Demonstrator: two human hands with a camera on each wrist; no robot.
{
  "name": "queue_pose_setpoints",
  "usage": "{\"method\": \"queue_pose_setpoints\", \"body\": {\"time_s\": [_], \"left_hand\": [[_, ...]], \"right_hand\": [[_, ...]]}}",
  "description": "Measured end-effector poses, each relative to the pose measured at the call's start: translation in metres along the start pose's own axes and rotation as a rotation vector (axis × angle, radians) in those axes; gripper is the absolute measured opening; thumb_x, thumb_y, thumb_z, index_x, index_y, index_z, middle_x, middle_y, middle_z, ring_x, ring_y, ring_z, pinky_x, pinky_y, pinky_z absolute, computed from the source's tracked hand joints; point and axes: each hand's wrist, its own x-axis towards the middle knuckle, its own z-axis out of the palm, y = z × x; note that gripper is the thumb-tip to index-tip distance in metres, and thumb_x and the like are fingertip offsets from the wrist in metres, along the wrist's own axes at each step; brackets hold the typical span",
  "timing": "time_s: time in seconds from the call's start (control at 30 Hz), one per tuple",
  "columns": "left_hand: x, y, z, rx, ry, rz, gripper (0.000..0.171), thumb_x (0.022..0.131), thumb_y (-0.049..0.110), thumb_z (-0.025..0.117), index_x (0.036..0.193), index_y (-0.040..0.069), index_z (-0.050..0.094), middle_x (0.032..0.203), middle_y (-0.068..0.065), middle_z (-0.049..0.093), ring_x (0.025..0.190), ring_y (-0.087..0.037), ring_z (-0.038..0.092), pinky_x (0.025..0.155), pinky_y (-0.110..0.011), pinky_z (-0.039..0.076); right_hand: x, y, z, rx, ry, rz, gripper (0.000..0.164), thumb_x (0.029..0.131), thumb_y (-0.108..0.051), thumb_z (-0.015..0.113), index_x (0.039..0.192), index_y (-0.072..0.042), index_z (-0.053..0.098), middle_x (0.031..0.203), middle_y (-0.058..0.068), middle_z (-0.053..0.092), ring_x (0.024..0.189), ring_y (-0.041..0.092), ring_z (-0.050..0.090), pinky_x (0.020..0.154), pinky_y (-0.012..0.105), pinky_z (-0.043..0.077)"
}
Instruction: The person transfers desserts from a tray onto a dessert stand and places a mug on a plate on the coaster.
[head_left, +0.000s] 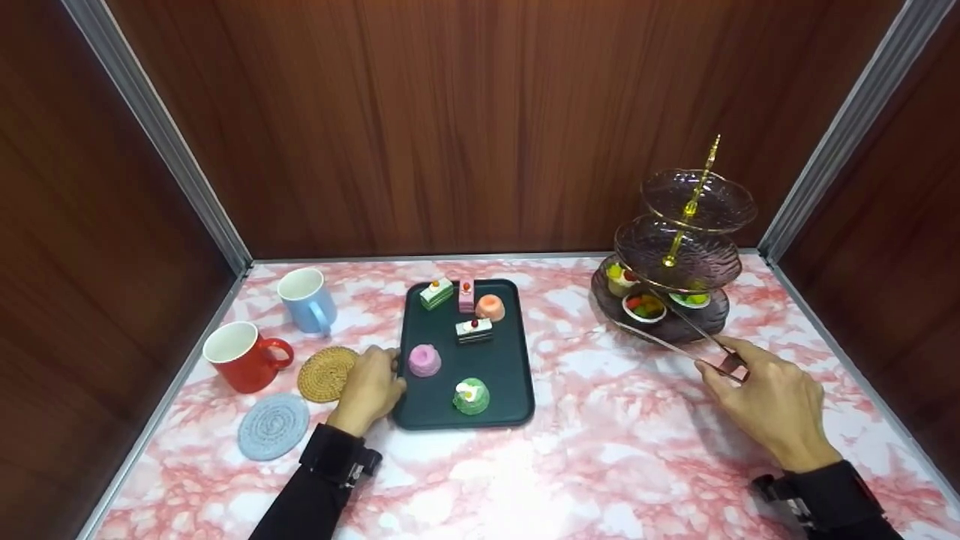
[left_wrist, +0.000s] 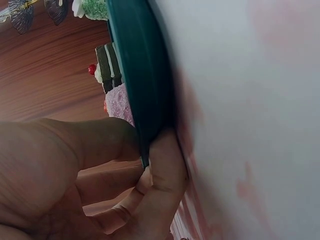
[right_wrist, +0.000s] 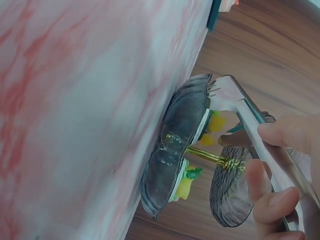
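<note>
Tongs (right_wrist: 256,127) gripped by right hand (head_left: 772,401), tips unclear, perhaps astride fruit cup (head_left: 644,307); left hand (head_left: 367,386) pinches tray (head_left: 506,371).

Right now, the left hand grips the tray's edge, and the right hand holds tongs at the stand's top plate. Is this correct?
The level is wrong: the head view shows the tongs at the stand's bottom plate. The rest is right.

Lab-like recording space, boxed in, teatime props laid out.
I see wood-grain panels (head_left: 480,127) top, left and right of frame, grey metal strips (head_left: 159,127) running down from both upper corners, pink-marbled tabletop (head_left: 585,480) along the bottom; mugs (head_left: 249,367) mid-left, dessert tray (head_left: 504,375) centre, tiered stand (head_left: 709,259) right. Wrist straps (head_left: 328,451) with small devices, lower left and lower right, read as lab to me.
</note>
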Motion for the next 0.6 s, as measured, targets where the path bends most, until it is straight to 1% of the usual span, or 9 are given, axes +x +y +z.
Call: {"method": "queue_pose_setpoints", "body": {"time_s": [0.23, 0.47, 0.6], "left_hand": [[-0.001, 0.000, -0.001, 0.042, 0.025, 0.042, 0.046, 0.070, 0.010, 0.068, 0.115, 0.003, 0.063, 0.090, -0.010, 0.058, 0.084, -0.025, 0.056, 0.078, -0.041, 0.048], [0.000, 0.000, 0.000, 0.029, 0.016, 0.021, 0.048, 0.070, 0.009, 0.067, 0.117, 0.003, 0.062, 0.092, -0.010, 0.058, 0.086, -0.025, 0.056, 0.079, -0.040, 0.048], [0.000, 0.000, 0.000, 0.023, 0.011, 0.013, 0.049, 0.070, 0.009, 0.067, 0.118, 0.004, 0.062, 0.093, -0.010, 0.058, 0.086, -0.025, 0.056, 0.079, -0.040, 0.048]], "right_hand": [[0.001, -0.009, -0.001, 0.028, 0.009, -0.046, 0.048, 0.068, -0.046, 0.074, 0.113, -0.032, 0.065, 0.073, -0.015, 0.065, 0.053, 0.007, 0.055, 0.039, 0.028, 0.030], [0.000, -0.021, 0.002, 0.048, -0.003, -0.066, 0.047, 0.069, -0.046, 0.074, 0.113, -0.032, 0.065, 0.072, -0.018, 0.064, 0.052, 0.005, 0.054, 0.040, 0.027, 0.032], [-0.001, -0.029, 0.006, 0.078, -0.017, -0.064, 0.045, 0.069, -0.048, 0.074, 0.111, -0.033, 0.065, 0.070, -0.017, 0.064, 0.051, 0.005, 0.052, 0.041, 0.028, 0.033]]}}
